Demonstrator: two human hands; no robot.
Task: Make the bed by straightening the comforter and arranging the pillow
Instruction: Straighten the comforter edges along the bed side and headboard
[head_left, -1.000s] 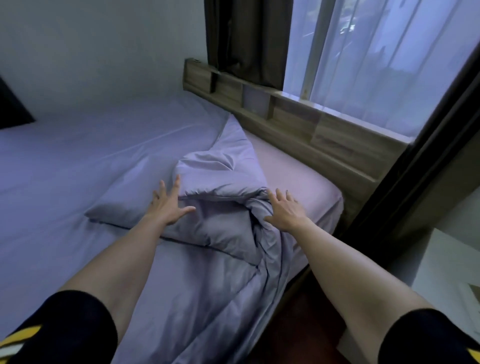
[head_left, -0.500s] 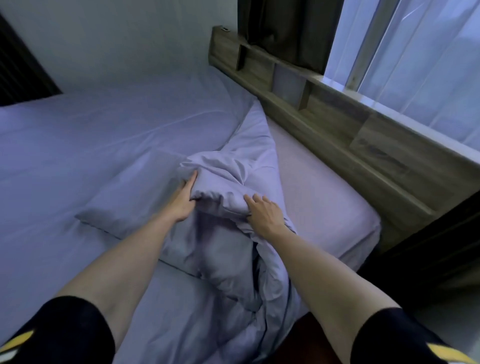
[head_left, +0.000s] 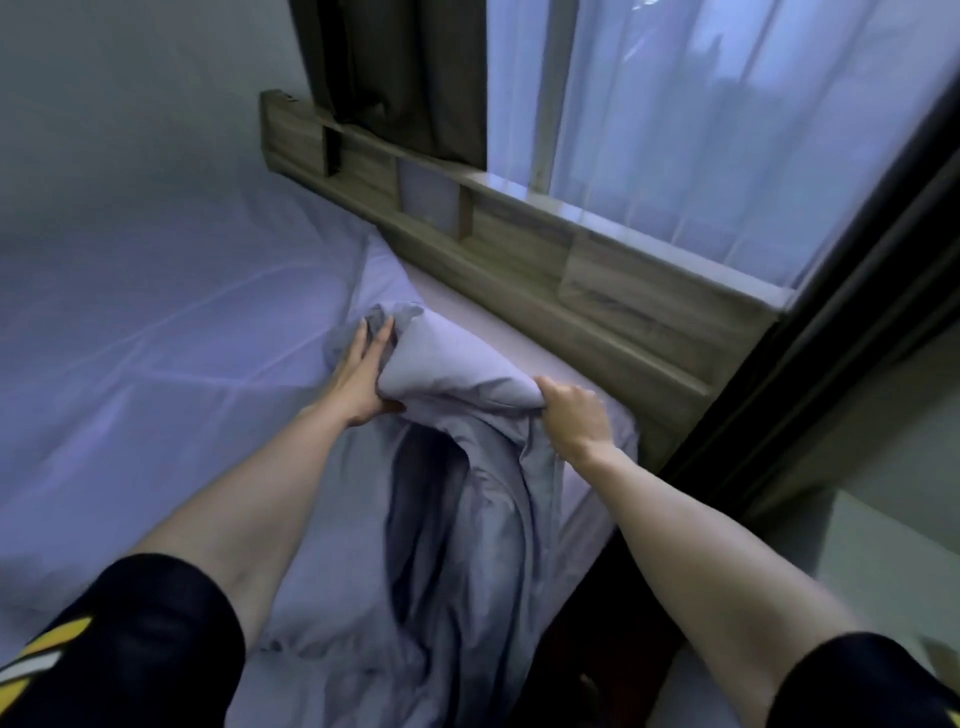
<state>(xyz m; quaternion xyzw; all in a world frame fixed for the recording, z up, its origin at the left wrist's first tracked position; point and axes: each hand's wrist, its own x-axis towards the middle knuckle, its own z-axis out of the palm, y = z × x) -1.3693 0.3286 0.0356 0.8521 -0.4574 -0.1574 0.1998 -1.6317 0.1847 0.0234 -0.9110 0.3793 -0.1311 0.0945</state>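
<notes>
Both hands grip one bunched fold of the lavender comforter near the head of the bed. Left hand: fingers extended along the left flank of the bundle, thumb tucked beneath it, so the fabric is pinched between thumb and palm. Right hand: clenched into a fist around the right end of the same fold, knuckles up. The bundle is raised off the mattress sheet, just beside the wooden headboard with its open shelf niches. Below the hands the comforter hangs in deep, dark creases toward the near bed edge (rest of it lies flat across the bed to the left). Pillow: cannot tell it apart from the bedding. Dark curtain and sheer curtain hang behind the headboard.
</notes>
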